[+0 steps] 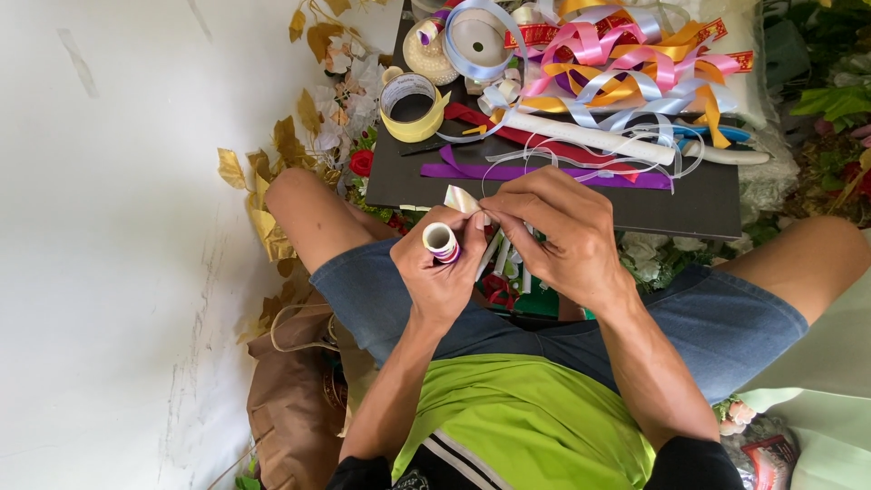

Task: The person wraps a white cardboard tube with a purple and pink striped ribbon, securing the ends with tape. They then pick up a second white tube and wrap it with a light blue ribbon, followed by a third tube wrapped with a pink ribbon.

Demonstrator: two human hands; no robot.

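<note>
Tape roll (441, 240) (small) in left hand (442, 272)

Ribbon pile (626, 68) and tape rolls (413, 104) crowd the board (699, 204); its near edge lies bare.

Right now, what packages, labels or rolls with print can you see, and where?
Small tape roll: in the left hand, white core, multicoloured edge.
Yellow ribbon spool: left on the black board, round.
Red printed ribbon: top of the pile, gold marks.
Shiny packet: bottom right, red-black.

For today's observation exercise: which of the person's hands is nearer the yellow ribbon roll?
Left. The left hand sits below the yellow ribbon roll; the right hand lies farther off, below and to its right.
</note>
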